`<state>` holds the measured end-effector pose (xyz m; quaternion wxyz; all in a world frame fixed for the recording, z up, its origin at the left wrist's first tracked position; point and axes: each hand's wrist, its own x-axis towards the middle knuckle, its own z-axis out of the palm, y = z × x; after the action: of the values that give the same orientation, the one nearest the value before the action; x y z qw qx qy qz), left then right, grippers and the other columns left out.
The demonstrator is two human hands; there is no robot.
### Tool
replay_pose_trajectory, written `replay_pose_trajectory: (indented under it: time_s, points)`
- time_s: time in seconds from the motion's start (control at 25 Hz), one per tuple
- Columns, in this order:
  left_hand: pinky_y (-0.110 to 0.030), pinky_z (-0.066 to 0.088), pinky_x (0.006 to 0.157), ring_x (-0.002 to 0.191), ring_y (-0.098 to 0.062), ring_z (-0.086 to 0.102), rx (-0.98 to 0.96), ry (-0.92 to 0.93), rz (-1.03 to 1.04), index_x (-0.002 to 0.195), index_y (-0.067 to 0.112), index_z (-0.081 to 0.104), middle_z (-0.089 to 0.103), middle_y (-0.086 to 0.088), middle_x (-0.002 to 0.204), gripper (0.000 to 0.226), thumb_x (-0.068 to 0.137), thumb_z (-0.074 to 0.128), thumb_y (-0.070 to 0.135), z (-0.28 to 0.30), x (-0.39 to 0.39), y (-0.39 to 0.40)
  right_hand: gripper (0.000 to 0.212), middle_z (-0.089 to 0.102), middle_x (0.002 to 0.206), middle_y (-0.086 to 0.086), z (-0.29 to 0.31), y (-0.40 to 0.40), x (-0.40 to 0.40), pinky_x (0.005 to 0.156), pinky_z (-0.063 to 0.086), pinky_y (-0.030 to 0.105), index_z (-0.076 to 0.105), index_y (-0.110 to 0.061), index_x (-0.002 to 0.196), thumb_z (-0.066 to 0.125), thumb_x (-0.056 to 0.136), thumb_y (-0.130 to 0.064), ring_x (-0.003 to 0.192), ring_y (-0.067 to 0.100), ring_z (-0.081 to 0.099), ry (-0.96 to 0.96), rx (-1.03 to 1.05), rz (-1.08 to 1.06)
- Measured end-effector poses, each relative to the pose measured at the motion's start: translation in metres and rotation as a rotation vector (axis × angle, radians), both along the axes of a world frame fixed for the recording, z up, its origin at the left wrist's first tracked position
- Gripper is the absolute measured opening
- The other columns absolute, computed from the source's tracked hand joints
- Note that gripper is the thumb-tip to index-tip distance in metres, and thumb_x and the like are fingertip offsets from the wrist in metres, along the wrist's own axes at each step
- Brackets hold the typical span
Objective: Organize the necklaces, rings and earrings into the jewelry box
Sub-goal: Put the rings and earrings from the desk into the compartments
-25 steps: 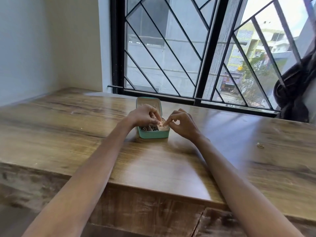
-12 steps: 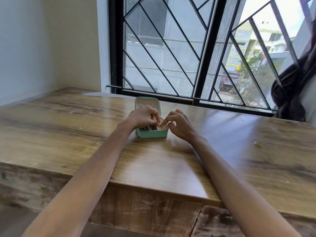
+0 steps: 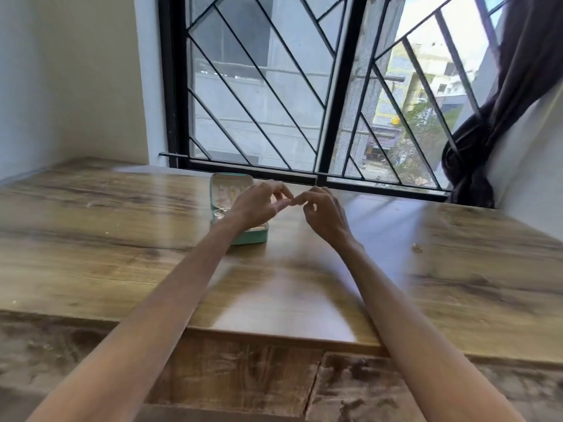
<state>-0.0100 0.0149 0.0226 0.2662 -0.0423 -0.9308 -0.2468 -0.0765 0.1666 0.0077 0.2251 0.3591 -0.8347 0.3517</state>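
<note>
Your hands, left and right, met fingertip to fingertip just right of the open jewelry box on the tabletop; fingers curled, anything pinched too blurred to tell.

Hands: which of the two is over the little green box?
The left hand. It hovers over the open jewelry box and hides part of it, while the right hand is beside the box, above bare wooden table.
</note>
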Motion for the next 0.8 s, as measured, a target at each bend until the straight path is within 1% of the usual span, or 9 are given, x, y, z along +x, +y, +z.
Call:
replay_pose_trajectory:
  time_s: [0.08,0.2,0.28,0.36,0.44,0.52,0.6,0.68,0.8]
  points:
    - [-0.032,0.043,0.081,0.082,-0.012,0.052,-0.039,-0.034,-0.052,0.108,0.025,0.063,0.062,0.006,0.095,0.019,0.090,0.056,0.031,-0.001,-0.014,0.035,0.032,0.063,0.101,-0.002,0.000,0.034,-0.007,0.080,0.042,0.032,0.071,-0.022,0.096,0.049,0.083,-0.003,0.109,0.015,0.049,-0.030,0.056,-0.127]
    - [-0.032,0.043,0.085,0.097,-0.016,0.060,-0.111,-0.123,-0.115,0.113,0.025,0.060,0.066,0.004,0.108,0.024,0.092,0.053,0.034,-0.006,-0.041,0.098,0.032,0.059,0.112,0.002,-0.003,0.102,-0.027,0.087,0.042,0.033,0.069,-0.022,0.103,0.049,0.084,-0.006,0.116,0.019,0.047,-0.088,0.139,-0.339]
    - [-0.027,0.040,0.081,0.103,-0.017,0.059,-0.104,-0.182,-0.155,0.116,0.024,0.058,0.065,0.004,0.113,0.026,0.093,0.051,0.033,-0.009,-0.055,0.134,0.032,0.056,0.118,0.006,-0.005,0.147,-0.042,0.090,0.042,0.034,0.068,-0.021,0.108,0.049,0.086,-0.008,0.119,0.023,0.047,-0.148,0.181,-0.453]
    - [-0.023,0.033,0.075,0.107,-0.018,0.057,-0.071,-0.226,-0.175,0.119,0.020,0.057,0.064,0.001,0.117,0.027,0.094,0.050,0.029,-0.012,-0.066,0.157,0.031,0.058,0.120,0.008,-0.010,0.180,-0.054,0.091,0.043,0.034,0.067,-0.020,0.110,0.049,0.087,-0.011,0.116,0.026,0.052,-0.225,0.181,-0.522]
    - [-0.023,0.032,0.075,0.111,-0.018,0.056,-0.065,-0.254,-0.170,0.120,0.019,0.057,0.064,0.000,0.119,0.028,0.094,0.049,0.027,-0.017,-0.077,0.172,0.028,0.063,0.118,0.008,-0.014,0.204,-0.065,0.090,0.045,0.033,0.068,-0.020,0.110,0.053,0.086,-0.016,0.111,0.026,0.058,-0.309,0.183,-0.524]
    - [-0.026,0.037,0.083,0.113,-0.020,0.056,-0.065,-0.307,-0.168,0.119,0.020,0.058,0.064,0.000,0.120,0.028,0.094,0.049,0.027,-0.024,-0.088,0.179,0.027,0.068,0.113,0.006,-0.016,0.217,-0.074,0.090,0.046,0.031,0.070,-0.017,0.110,0.062,0.084,-0.023,0.105,0.022,0.062,-0.394,0.237,-0.476]
    - [-0.030,0.041,0.091,0.114,-0.021,0.056,-0.068,-0.347,-0.168,0.119,0.020,0.058,0.064,-0.001,0.120,0.028,0.093,0.050,0.027,-0.031,-0.096,0.182,0.029,0.072,0.099,0.005,-0.019,0.222,-0.078,0.084,0.047,0.028,0.072,-0.017,0.107,0.068,0.081,-0.031,0.091,0.016,0.064,-0.445,0.293,-0.435]
    - [-0.032,0.042,0.095,0.114,-0.021,0.056,-0.059,-0.342,-0.168,0.118,0.021,0.059,0.064,0.000,0.119,0.028,0.092,0.051,0.026,-0.035,-0.100,0.182,0.024,0.070,0.083,0.005,-0.021,0.223,-0.078,0.079,0.049,0.030,0.074,-0.018,0.101,0.069,0.080,-0.028,0.075,0.013,0.060,-0.459,0.268,-0.388]
    - [-0.031,0.039,0.095,0.116,-0.019,0.054,-0.071,-0.328,-0.174,0.119,0.021,0.059,0.064,0.000,0.119,0.029,0.091,0.053,0.024,-0.037,-0.101,0.181,0.010,0.070,0.084,0.002,-0.020,0.222,-0.075,0.078,0.051,0.032,0.074,-0.024,0.088,0.069,0.079,-0.025,0.075,0.013,0.062,-0.413,0.230,-0.364]
